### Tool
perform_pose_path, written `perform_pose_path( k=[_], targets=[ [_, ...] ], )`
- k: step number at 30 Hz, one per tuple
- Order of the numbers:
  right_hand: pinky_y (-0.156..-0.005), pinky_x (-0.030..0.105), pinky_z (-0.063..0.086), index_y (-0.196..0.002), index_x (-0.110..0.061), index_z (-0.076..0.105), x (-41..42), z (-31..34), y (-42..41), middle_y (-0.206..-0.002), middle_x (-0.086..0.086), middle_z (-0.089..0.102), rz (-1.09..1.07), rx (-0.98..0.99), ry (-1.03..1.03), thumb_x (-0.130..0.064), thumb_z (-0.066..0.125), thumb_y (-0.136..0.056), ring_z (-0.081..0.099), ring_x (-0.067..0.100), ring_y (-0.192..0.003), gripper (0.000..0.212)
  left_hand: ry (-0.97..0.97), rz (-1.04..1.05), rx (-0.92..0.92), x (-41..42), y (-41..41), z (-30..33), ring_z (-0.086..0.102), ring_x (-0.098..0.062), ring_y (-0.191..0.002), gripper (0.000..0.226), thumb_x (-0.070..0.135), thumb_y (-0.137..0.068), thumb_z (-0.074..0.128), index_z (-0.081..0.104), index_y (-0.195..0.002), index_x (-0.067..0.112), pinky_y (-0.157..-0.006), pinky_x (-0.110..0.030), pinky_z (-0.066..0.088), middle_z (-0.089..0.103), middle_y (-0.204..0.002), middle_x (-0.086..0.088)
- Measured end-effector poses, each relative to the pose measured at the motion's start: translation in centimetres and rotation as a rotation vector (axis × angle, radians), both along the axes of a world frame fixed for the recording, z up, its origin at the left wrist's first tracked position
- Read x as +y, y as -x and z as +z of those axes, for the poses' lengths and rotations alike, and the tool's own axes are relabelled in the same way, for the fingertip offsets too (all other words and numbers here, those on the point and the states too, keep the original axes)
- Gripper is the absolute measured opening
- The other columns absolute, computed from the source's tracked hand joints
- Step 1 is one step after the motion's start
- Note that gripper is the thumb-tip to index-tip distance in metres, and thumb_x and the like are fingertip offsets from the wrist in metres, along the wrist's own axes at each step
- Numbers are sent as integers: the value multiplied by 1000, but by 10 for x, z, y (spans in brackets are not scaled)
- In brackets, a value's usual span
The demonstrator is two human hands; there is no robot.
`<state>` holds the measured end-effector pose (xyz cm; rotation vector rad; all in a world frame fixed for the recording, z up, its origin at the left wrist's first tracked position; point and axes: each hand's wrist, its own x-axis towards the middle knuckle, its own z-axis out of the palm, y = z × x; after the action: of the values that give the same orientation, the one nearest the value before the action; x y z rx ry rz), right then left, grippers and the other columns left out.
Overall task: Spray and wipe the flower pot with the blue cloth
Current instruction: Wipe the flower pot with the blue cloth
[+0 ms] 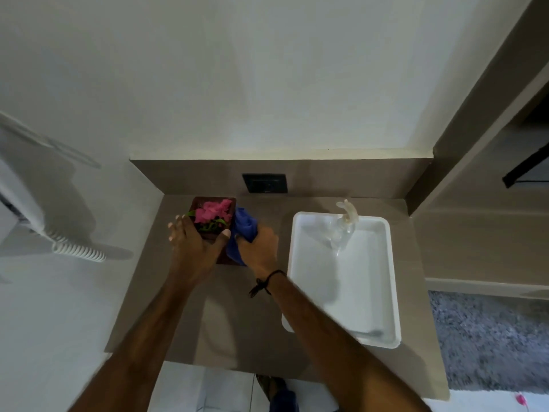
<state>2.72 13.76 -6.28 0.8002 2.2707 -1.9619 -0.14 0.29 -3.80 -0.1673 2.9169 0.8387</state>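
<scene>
Head view: left hand [193, 242] grips flower pot [208, 203] (right hand [260, 242] apparently pressing blue cloth [242, 233]).

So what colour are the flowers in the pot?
Bright pink flowers with green leaves, seen in the head view.

Brown surface [237, 316] bearing a dark flower pot [221, 260] near its back left and a white tray [392, 292] on its right side.
</scene>
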Motion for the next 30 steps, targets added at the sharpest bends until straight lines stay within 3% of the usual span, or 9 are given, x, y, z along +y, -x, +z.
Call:
perform_pose_path(
  k=[3, 8, 13, 16, 19, 23, 26, 28, 30],
  targets=[
    [-68, 26, 52, -105, -4, 68, -4, -24, 1, -102, 15, 74, 77, -93, -110, -4, 63, -82, 71, 31, -94, 24, 2, 15, -8, -2, 0, -3, -3, -39, -156, 121, 73, -71, 56, 9, -158, 3, -124, -53, 7, 10, -168, -21],
    [-83, 45, 60, -103, -6, 70, 6, -40, 20, -108, 18, 73, 128, -255, -268, -5, 64, -80, 69, 37, -102, 24, -1, -24, -19, -3, -3, -3, -7, -36, -156, 123, 78, -72, 51, 3, -159, 6, -123, -52, 5, 3, -169, -18],
    [-83, 41, 57, -106, -3, 69, 7, -27, 22, -107, 20, 72, 110, -315, -115, -12, 62, -86, 68, 37, -103, 24, 21, -5, -19, 1, -7, 4, -8, -33, -157, 116, 70, -82, 56, 0, -160, 6, -125, -48, 4, 2, -170, -15],
    [-76, 40, 60, -88, -11, 71, 5, -6, 11, -90, 9, 72, -15, -238, 98, -19, 66, -81, 71, 30, -91, 11, 5, -1, -18, 3, -10, 5, -8, -33, -157, 114, 68, -83, 56, 0, -160, 7, -125, -48, 2, 1, -170, -16],
    [-57, 25, 58, -70, -31, 65, -1, 11, -5, -71, -12, 69, -132, -88, 252, -24, 67, -76, 69, 4, -65, 10, 7, -11, -6, 4, -10, 6, -6, -35, -157, 112, 67, -83, 57, 2, -160, 6, -125, -50, 4, 4, -170, -18],
    [-53, 8, 50, -84, -31, 66, -11, -7, -20, -75, -13, 68, -64, 48, 75, -12, 63, -87, 64, -2, -61, 19, -7, -14, -10, 3, -9, 7, -8, -35, -157, 113, 69, -82, 55, 2, -160, 6, -126, -52, 5, 3, -170, -17],
    [-66, 28, 58, -103, -6, 67, -14, -30, -17, -95, 12, 73, 94, -38, -132, -10, 57, -91, 68, 21, -77, 16, -12, -5, -8, 2, -9, 4, -9, -34, -157, 114, 69, -81, 58, 3, -160, 7, -125, -51, 6, 3, -170, -15],
    [-77, 42, 59, -112, -6, 63, -12, -38, -12, -107, 16, 70, 136, -142, -200, -11, 53, -93, 69, 32, -94, 23, -27, -4, -7, 1, -8, 3, -9, -33, -157, 115, 69, -80, 58, 3, -160, 8, -125, -50, 5, 4, -170, -14],
    [-82, 45, 59, -117, -8, 61, -11, -40, -6, -113, 15, 68, 131, -205, -244, -10, 53, -91, 68, 34, -101, 28, -27, -4, -18, 0, -8, 2, -9, -32, -157, 117, 71, -79, 57, 2, -160, 8, -124, -49, 5, 3, -170, -14]
  ],
)
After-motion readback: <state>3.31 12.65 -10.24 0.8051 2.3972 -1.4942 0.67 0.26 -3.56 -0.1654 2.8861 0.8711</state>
